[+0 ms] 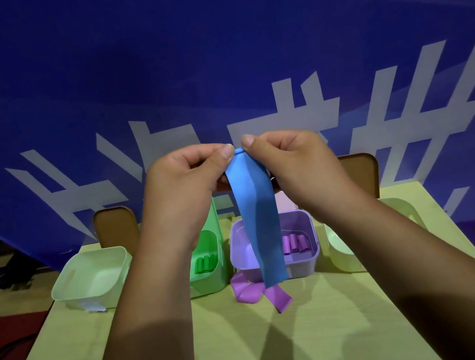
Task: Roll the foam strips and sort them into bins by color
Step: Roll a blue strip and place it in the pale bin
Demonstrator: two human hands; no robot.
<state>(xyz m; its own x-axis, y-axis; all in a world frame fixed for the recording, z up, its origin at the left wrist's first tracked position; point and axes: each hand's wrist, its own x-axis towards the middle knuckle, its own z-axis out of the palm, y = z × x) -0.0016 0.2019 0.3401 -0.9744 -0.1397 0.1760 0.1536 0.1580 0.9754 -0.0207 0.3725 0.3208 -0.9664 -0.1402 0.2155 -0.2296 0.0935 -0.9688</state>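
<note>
A blue foam strip [258, 216] hangs straight down in front of the bins. Its top end is pinched between the thumbs and fingers of my left hand [183, 185] and my right hand [292, 165], raised above the table. A loose purple strip [254, 293] lies crumpled on the table before the purple bin [312, 256], which holds three purple rolls [294, 243]. The green bin [214, 279] holds green rolls [205, 264]. A pale bin [90, 278] stands at the left and another pale bin [345, 253] at the right, partly hidden by my right arm.
The bins stand in a row across the back of a yellow-green table [315, 337]. Two brown chair backs [116, 225] rise behind it, before a blue banner with white characters. Dark red floor lies on both sides.
</note>
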